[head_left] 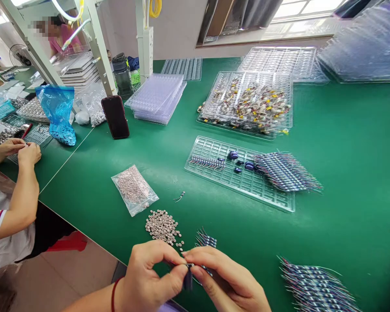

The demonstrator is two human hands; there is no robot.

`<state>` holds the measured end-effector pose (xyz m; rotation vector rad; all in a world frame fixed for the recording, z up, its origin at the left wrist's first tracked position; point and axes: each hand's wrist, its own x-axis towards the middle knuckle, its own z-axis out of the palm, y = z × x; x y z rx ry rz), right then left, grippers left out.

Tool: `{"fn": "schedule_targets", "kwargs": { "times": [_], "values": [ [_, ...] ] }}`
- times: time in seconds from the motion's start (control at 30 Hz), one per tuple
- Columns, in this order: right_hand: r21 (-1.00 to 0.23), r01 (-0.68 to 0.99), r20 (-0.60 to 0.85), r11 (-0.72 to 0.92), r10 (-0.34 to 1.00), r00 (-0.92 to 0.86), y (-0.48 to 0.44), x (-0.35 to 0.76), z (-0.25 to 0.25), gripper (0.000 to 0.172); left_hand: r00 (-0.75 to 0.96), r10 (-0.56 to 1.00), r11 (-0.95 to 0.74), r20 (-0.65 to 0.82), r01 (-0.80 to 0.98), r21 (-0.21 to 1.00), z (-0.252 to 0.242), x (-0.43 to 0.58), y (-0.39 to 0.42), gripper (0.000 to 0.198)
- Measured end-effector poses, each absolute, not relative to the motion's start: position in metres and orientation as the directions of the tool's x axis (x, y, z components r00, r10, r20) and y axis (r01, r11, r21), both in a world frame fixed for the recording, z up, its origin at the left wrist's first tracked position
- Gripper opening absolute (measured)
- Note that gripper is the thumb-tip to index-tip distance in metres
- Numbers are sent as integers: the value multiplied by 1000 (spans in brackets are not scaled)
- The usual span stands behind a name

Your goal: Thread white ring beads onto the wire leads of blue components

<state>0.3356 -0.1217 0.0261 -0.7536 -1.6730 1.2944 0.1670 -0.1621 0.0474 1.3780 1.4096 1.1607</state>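
Note:
At the table's near edge, my left hand (154, 275) and my right hand (229, 277) meet fingertip to fingertip. Both pinch a small dark wired part (188, 277), mostly hidden by the fingers. Just beyond my hands lies a heap of small round pinkish-grey discs (162, 226). A short row of striped wired parts (206, 238) rests behind my right hand. One loose wired part (180, 197) lies farther back. To the right is a larger bundle of wired parts (318, 286).
A clear bag of discs (134, 190) lies left of the heap. A clear tray (234, 186) bears wired parts and dark blue tape pieces. Behind are a tray-covered pile of white and yellow parts (250, 104), stacked trays (157, 93) and a phone (115, 117). A co-worker's hands (29, 151) work at left.

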Motion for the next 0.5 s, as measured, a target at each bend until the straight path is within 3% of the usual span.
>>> {"fn": "schedule_targets", "kwargs": {
  "times": [0.5],
  "values": [
    [-954, 19, 268, 299, 881, -391, -127, 339, 27, 19, -61, 997, 65, -56, 165, 984, 51, 169, -159, 14]
  ]
}}
